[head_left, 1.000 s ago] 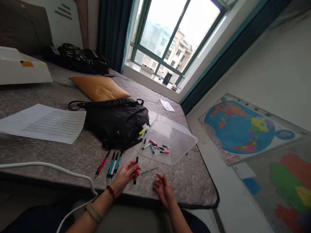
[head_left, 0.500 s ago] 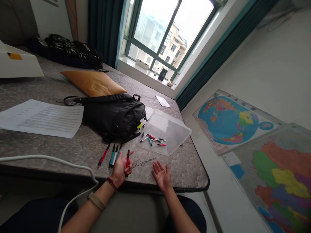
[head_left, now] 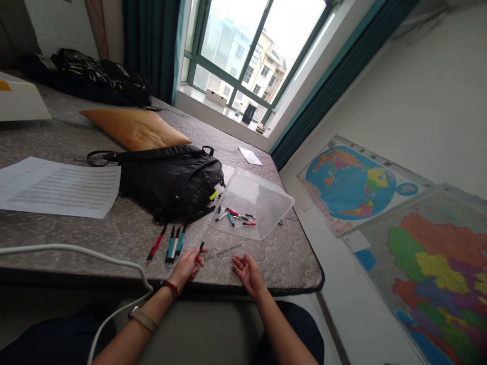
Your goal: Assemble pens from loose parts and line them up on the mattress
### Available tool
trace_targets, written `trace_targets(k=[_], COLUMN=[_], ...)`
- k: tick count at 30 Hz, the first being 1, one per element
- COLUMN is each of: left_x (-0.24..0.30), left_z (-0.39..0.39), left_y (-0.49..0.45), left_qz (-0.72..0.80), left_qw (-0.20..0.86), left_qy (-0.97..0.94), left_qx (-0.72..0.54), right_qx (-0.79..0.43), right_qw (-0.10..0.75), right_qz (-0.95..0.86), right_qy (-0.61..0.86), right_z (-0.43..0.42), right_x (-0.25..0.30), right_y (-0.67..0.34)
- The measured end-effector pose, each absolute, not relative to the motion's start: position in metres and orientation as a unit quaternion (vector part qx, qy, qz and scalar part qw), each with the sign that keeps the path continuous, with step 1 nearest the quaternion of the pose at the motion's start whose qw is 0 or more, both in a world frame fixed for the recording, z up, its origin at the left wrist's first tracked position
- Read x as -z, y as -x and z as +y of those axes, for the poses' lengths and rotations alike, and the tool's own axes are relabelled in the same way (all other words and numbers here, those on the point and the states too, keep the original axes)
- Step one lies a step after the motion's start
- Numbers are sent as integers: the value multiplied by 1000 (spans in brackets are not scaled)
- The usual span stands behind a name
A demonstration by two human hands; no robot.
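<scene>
I see left hand (head_left: pixel 186 266) grasping red-and-black pen (head_left: pixel 200 252) over mattress (head_left: pixel 292 261); right hand (head_left: pixel 249 275) empty, fingers relaxed. Pen probably light, stiff, smooth; best held mid-barrel, though barrel partly hidden.

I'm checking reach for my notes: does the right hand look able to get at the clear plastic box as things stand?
Probably yes: the right hand looks empty and open, and only mattress surface shows between it and the clear plastic box.

Left hand (head_left: pixel 187 265) is curled, right hand (head_left: pixel 249 274) loosely cupped.
</scene>
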State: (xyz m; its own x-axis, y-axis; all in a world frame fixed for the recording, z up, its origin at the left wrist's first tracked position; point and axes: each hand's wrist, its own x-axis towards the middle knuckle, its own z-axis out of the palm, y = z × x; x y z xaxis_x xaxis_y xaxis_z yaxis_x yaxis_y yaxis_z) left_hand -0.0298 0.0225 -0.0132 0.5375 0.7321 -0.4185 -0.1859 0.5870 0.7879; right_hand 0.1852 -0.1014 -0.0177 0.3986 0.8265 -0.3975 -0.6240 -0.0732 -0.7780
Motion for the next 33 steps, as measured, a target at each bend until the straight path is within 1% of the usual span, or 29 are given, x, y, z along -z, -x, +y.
trace_targets(k=[2,5,7,9,10,12,13,17,21,26,29,33], left_x=[15,13,11,9,8,6,5,3,7,11,10,7], left_z=[23,25,25,26,26,26,26,25,25,25,23,23], left_y=[26,23,25,27,28,30,30,31,32,28,25,24], left_qz=[377,364,364,367,369,372,374,377,383,374,361,381], left_qw=[800,793,783,774,770,763,759,741,738,756,763,761], left_qy=[-373,-400,-412,-421,-425,-434,-440,-469,-474,-458,-457,-452], left_qx=[-281,-281,-290,-298,-300,-300,-300,-298,-289,-280,-280,-268], right_qx=[-536,-545,-522,-464,-422,-282,-247,-159,-118,-104,-98,-88], right_qw=[634,540,493,457,423,296,270,177,78,-7,-35,-54], right_qz=[-139,-195,-248,-310,-345,-442,-456,-495,-507,-520,-531,-544], right_qy=[540,611,650,692,723,799,811,836,850,848,841,833], right_z=[-98,-82,-63,-37,-23,6,20,62,83,94,97,100], right_x=[16,6,-6,-20,-26,-37,-40,-43,-34,-22,-20,-23], right_y=[-185,-196,-213,-234,-245,-268,-279,-312,-333,-346,-348,-349])
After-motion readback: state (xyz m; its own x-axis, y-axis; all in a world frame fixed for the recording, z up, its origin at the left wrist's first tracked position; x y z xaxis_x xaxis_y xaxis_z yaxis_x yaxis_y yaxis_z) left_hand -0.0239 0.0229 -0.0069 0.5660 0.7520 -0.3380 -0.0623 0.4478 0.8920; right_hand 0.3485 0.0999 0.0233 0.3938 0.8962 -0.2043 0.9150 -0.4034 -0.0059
